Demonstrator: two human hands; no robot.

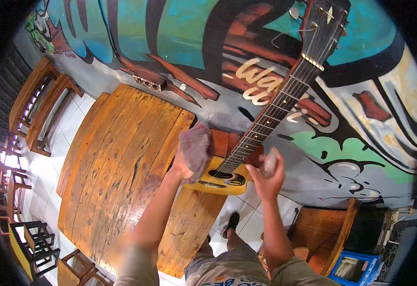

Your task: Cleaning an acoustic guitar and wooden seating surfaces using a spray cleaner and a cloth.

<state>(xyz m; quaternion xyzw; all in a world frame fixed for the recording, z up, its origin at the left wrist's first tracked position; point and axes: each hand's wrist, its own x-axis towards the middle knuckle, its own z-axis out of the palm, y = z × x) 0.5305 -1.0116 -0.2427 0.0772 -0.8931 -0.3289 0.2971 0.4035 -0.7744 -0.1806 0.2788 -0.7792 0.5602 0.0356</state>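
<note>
My left hand (182, 165) holds a folded grey-purple cloth (195, 148) with faint stripes above the near edge of the wooden table. Right beside it, an acoustic guitar (214, 162) with a yellow top stands tilted, its dark headstock (326, 32) up against the painted wall. A loose string end curls out from the tuning pegs. To the right of the guitar's body is my right hand (268, 180), fingers curled around a small pale object (271, 162), too blurred to name. The cloth covers part of the guitar's left side.
A plank table (122, 153) fills the left, with a wooden bench (194, 211) along its near side. A socket strip (149, 83) is on the mural wall (180, 32). Stools (36, 243) stand at lower left. A blue-framed box (353, 268) sits at lower right.
</note>
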